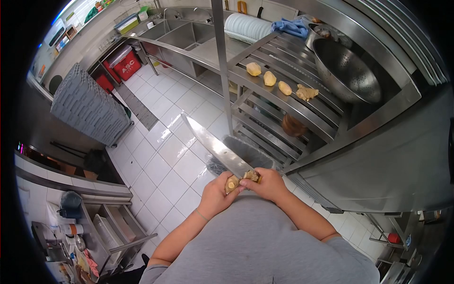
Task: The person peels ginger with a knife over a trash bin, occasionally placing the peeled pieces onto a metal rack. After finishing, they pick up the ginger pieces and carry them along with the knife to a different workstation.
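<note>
left hand (216,193), fingers pinching root piece (231,184); right hand (270,185), fingers curled at knife (216,146) near end, tip far left. four pale pieces (269,78) on rack (283,108), far right.

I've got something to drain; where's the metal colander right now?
In the head view, the metal colander is at upper right, on the slatted metal rack, just right of the knobby root piece.

Looked forward and steeply down from the person's head, through one wide lens, dark at the rounded edges. Took in the fingers (264,174) at close range, the grey shirt (255,236) even nearer, just below the fingers, and, far beyond them, the steel sinks (194,34).
</note>
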Tool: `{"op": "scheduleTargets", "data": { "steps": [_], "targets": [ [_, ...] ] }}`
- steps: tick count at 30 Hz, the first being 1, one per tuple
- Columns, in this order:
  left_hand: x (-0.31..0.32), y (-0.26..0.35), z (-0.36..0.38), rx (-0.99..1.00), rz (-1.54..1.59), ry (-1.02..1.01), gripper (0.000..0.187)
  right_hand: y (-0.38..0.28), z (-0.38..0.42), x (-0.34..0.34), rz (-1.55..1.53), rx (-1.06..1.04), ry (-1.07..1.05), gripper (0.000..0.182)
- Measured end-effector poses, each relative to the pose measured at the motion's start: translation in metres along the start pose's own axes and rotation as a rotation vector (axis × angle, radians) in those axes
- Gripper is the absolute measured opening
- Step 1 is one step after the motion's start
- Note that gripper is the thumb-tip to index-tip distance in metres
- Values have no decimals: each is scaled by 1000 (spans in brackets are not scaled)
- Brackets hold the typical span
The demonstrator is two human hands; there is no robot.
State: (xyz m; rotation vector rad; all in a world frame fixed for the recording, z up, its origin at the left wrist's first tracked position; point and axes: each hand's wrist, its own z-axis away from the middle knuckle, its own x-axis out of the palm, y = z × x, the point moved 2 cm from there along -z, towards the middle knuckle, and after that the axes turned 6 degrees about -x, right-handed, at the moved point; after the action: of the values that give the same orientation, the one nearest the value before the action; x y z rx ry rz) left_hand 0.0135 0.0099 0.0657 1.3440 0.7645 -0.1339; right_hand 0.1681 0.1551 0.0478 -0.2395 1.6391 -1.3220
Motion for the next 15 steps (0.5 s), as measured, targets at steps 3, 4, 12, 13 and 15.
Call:
{"op": "scheduleTargets", "data": {
  "steps": [3, 4, 12, 13, 15],
  "targets": [
    [-1, 2, 1, 22, -1, 31, 42, 0, 2, 0, 35, -9, 32, 64],
    [-1, 3, 1, 29, 8, 46, 43, 2, 2, 1, 27, -7, 55, 65],
    [0, -1, 2, 49, 10, 66, 44, 6, 2, 2, 0, 4, 54, 66],
    [0, -1, 2, 47, 3, 63, 44, 7, 2, 2, 8, -3, 56, 66],
    [-1, 2, 2, 50, -15, 69, 44, 7, 2, 1, 17, -11, 57, 66]
  ]
}}
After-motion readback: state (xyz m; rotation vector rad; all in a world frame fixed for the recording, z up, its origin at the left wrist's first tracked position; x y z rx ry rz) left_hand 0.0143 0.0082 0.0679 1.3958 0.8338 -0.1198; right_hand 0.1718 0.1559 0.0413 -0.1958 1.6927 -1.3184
